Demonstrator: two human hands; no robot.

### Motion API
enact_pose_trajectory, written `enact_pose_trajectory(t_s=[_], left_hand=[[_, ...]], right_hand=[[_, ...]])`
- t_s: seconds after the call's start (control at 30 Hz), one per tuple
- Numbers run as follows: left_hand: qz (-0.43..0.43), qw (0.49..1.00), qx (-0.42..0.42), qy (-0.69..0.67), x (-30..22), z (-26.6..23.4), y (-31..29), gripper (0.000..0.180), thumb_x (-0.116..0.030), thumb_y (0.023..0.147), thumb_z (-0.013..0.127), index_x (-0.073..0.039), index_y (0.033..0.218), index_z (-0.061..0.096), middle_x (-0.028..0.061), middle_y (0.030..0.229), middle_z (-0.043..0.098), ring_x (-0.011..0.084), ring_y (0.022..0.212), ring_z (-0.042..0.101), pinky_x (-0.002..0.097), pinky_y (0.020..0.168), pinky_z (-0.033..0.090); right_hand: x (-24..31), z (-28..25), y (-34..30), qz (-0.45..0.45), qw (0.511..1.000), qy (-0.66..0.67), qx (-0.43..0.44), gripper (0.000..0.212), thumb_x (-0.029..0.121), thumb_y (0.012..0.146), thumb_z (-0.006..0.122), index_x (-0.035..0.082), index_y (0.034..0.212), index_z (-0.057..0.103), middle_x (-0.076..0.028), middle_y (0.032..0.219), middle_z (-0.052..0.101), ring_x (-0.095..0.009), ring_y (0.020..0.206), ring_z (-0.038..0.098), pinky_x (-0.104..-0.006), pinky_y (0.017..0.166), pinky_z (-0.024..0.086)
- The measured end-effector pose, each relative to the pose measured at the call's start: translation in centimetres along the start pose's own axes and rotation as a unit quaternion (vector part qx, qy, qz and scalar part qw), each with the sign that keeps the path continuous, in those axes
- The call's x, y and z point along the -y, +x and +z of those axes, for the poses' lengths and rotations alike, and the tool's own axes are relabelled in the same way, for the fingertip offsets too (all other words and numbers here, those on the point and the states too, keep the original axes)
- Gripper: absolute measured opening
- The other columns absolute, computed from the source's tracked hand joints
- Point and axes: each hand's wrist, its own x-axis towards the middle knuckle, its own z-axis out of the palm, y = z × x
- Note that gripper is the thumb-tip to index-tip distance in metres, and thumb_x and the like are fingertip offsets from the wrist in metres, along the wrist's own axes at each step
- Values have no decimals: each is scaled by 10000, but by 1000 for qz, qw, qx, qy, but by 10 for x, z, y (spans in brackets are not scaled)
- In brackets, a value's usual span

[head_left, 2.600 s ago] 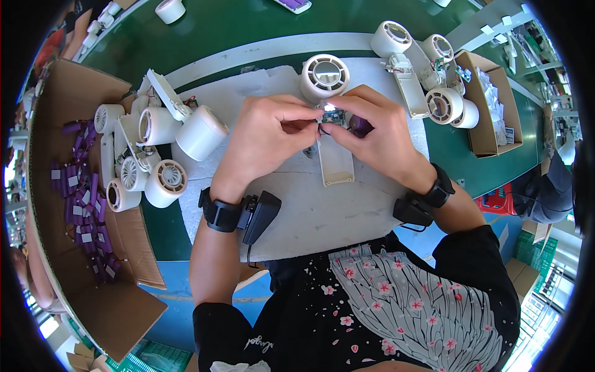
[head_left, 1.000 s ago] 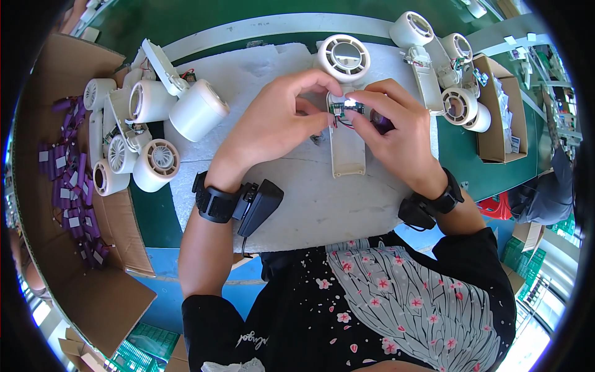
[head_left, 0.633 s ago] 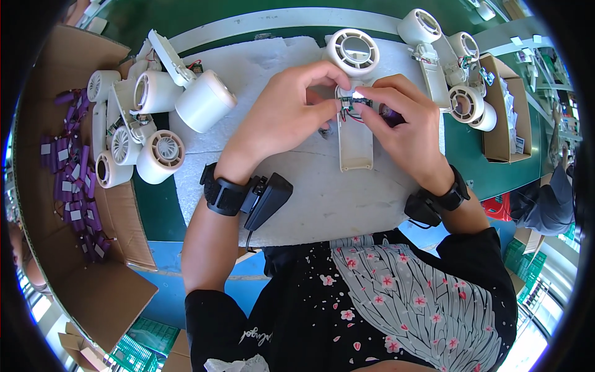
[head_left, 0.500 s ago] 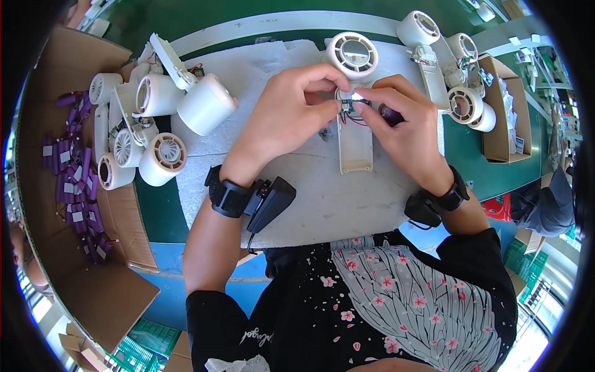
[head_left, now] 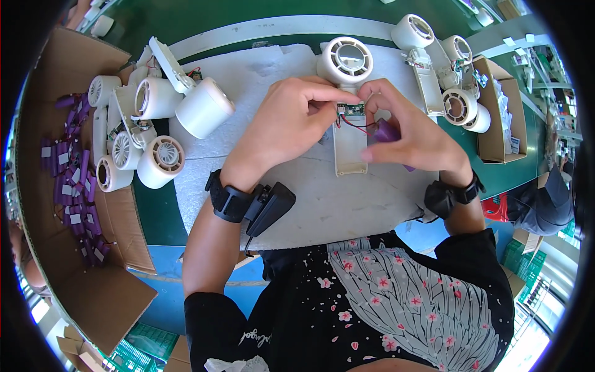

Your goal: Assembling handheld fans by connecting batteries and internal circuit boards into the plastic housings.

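A white handheld fan lies on the pad with its round fan head [head_left: 345, 60] away from me and its open handle shell [head_left: 351, 152] toward me. A small green circuit board [head_left: 354, 110] sits at the handle's upper end, with red and black wires running right. My left hand [head_left: 288, 121] grips the fan there, index finger across the board's top and thumb at its left edge. My right hand [head_left: 412, 133] curls around a purple cylindrical battery [head_left: 387, 131], its thumb apart from its index finger. The hand hides part of the battery, whose other end shows below the thumb.
On the left, a cardboard box [head_left: 127, 214] holds many purple batteries [head_left: 74, 186]. Several white fans [head_left: 204, 108] are heaped beside it. More opened fans [head_left: 427, 80] lie at right, near a small carton [head_left: 503, 118] of white packets. Beneath the work is a white foam pad [head_left: 297, 211].
My right hand has drawn back from the board, turning and opening its pinch, and the battery shows more. My left fingers have shifted slightly down over the board.
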Motion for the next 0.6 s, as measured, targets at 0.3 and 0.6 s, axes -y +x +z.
enact_pose_trajectory(t_s=[0.3,0.6], left_hand=[[-1,999,12,-32,1,-15,1,316,47,833,579,-43,1121,671,45,1028,618,95,823,570,230,736,472],[-35,997,-9,-64,0,-12,2,317,22,779,604,-52,1074,694,49,946,646,100,755,593,234,708,489]], right_hand=[[2,-8,-2,6,979,202,-20,456,54,844,619,54,1277,477,-77,972,565,-143,672,583,-245,538,464],[-5,-7,3,23,980,-105,-166,216,98,893,624,7,1089,604,-86,901,646,-139,619,614,-274,508,481]])
